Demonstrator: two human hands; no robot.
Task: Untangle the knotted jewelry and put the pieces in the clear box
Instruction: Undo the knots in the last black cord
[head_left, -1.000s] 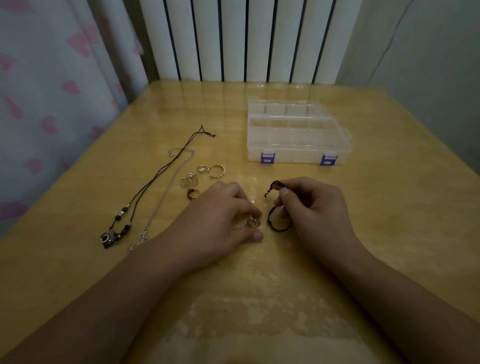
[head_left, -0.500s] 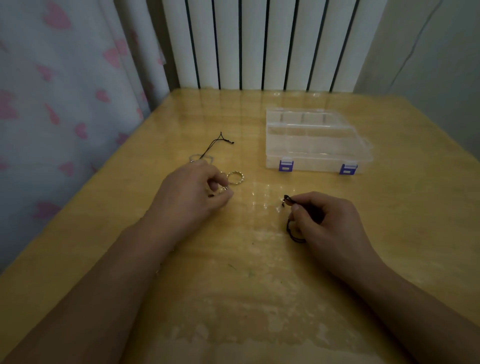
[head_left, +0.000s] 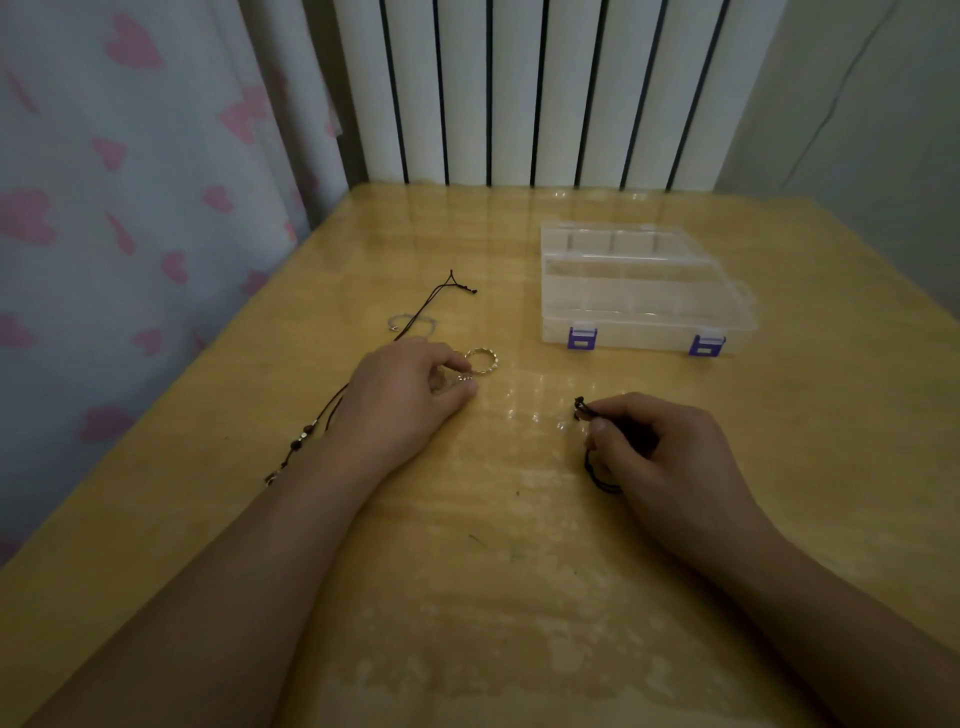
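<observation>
My right hand (head_left: 670, 457) pinched the black cord loop (head_left: 597, 475) at about four o'clock on the counter (head_left: 519, 597). My left hand (head_left: 402, 397) had its fingers (head_left: 457, 400) curled on a small ring (head_left: 464, 378) at nine. The clear box (head_left: 641, 296), at one o'clock, sat latched; one-handed unlatching risked spilling pieces.

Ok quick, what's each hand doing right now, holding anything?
Left hand: fingers curled, pinching a small ring beside the twisted gold ring.
Right hand: fingers curled, gripping the black cord.
</observation>
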